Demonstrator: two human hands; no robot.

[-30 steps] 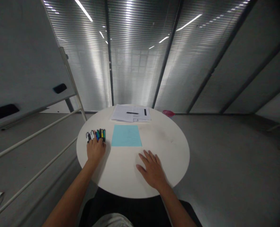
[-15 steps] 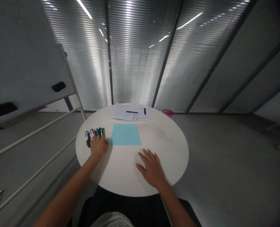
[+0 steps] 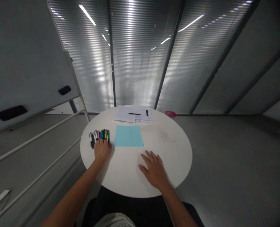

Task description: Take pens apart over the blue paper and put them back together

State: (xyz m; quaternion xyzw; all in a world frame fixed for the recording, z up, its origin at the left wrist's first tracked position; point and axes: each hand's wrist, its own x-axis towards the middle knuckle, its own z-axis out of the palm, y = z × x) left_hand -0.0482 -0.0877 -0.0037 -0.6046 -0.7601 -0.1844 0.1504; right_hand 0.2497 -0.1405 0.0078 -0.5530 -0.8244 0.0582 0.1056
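Note:
My left hand point(image 3: 103, 152) lies palm down on the left part of the round white table point(image 3: 130, 176), its fingertips touching the near ends of a row of pens and markers point(image 3: 102, 134). The fingers look slightly apart and hold nothing that I can make out. Just right of this hand lies a flat light-blue sheet point(image 3: 128, 136). My right hand point(image 3: 155, 168) rests flat on the table, fingers spread and holding nothing, below the sheet's right corner.
Stacked white papers point(image 3: 124, 114) with a dark pen point(image 3: 134, 113) on top lie at the table's far edge. A whiteboard on a white metal frame point(image 3: 83, 104) stands at the left. Beyond the table are a pink item point(image 3: 170, 113) and a wall with blinds.
The camera view has shifted slightly. My left hand has drawn back a little towards me, and more of the pens shows. My right hand stays spread on the table.

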